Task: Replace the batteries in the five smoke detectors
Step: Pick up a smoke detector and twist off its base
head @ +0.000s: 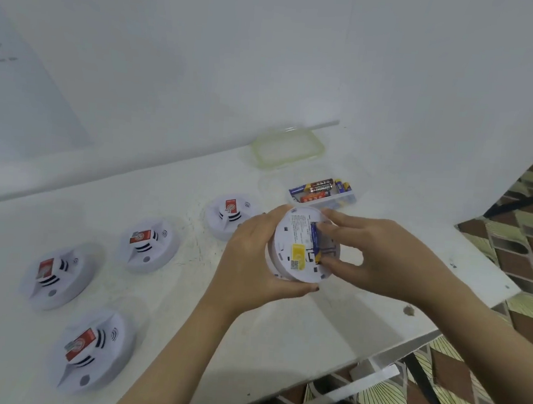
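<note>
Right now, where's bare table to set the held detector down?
Bare: near-edge table below the held detector, between both forearms; also right of the right hand, up to the table edge. Crowded: far detector to battery box, lid behind.

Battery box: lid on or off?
Off. The clear battery box is open at the top, with batteries showing. Its yellow-rimmed lid lies flat on the table just behind it.
</note>
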Demonstrator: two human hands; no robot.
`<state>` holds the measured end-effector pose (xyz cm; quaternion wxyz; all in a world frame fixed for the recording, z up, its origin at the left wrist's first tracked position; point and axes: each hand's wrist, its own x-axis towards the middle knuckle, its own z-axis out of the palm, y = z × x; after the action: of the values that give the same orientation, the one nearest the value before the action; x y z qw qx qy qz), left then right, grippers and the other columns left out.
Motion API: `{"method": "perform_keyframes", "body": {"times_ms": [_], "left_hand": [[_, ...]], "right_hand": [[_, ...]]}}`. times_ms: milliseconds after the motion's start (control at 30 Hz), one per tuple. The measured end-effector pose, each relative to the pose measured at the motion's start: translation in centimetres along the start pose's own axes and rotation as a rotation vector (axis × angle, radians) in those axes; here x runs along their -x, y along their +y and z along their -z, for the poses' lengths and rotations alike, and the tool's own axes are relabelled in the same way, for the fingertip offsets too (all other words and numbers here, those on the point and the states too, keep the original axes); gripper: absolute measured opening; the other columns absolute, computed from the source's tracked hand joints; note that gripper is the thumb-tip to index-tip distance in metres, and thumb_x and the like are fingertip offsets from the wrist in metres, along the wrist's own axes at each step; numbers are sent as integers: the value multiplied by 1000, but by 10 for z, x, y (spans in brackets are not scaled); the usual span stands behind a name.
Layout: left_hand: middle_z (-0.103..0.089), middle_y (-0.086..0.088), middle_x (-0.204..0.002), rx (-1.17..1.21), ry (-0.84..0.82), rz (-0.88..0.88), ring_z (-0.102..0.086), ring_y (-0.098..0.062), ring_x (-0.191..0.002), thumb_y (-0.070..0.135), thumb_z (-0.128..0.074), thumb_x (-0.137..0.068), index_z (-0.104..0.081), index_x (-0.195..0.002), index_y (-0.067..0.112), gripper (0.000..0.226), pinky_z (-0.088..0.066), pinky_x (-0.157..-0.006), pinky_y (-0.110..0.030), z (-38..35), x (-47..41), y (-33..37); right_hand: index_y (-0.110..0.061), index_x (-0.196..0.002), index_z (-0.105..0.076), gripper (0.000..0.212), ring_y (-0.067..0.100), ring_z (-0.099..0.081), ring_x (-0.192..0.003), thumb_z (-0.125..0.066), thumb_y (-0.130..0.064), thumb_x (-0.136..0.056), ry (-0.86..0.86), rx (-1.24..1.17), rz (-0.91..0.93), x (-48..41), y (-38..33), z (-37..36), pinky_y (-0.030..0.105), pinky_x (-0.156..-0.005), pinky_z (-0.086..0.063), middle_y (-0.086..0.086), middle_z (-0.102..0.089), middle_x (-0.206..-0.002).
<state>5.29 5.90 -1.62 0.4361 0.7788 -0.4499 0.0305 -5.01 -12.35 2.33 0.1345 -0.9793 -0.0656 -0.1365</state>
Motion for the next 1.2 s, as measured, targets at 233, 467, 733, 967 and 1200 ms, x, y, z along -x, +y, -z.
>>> {"method": "perform_keyframes", "body": {"times_ms": [233, 467, 733, 967, 1200], "left_hand": [[-65, 10, -118, 37, -38, 22, -62, -10, -106, 53, -84, -52, -52, -134, 16, 95, -51, -90, -38, -10, -23, 6], [-64, 16, -114, 77, 1, 55, -60, -7, -107, 55, -83, -50, -51, -131, 32, 90, -51, -91, -31, -13, -34, 6], [-60, 15, -125, 83, 37, 38, -58, -6, -114, 52, -85, -53, -50, -133, 22, 93, -51, -95, -33, -17, -42, -1], [-53, 23, -125, 168, 119, 127, -51, 7, -117, 37, -92, -46, -44, -127, 28, 95, -44, -90, -9, -21, -46, -6], [-51, 11, -120, 244, 312, 208, -53, 12, -108, 9, -98, -40, -38, -111, 33, 96, -44, -83, -5, -24, -56, -8]], "right_hand": [[-12, -109, -70, 46, 13, -55, -46, -62, -33, -68, -7, 60, 83, -6, 16, 9, 21, -42, -41, 4, -72, -108], [-12, -111, -70, 43, 17, -67, -60, -50, -31, -78, -18, 60, 77, -8, 31, 6, 14, -54, -37, 6, -70, -113], [-15, -110, -70, 39, 11, -59, -110, -59, -41, -84, 99, -186, -25, -6, 50, -1, 30, -81, -55, -5, -57, -132], [-21, -97, -70, 12, 4, -62, -90, -65, -18, -86, 227, -312, -184, 8, 61, -1, 19, -78, -51, -12, -61, -116], [-39, -97, -65, 18, -11, -46, -108, -54, -45, -84, -52, -265, -174, 28, 73, -3, 8, -86, -35, -27, -55, -111]]}}
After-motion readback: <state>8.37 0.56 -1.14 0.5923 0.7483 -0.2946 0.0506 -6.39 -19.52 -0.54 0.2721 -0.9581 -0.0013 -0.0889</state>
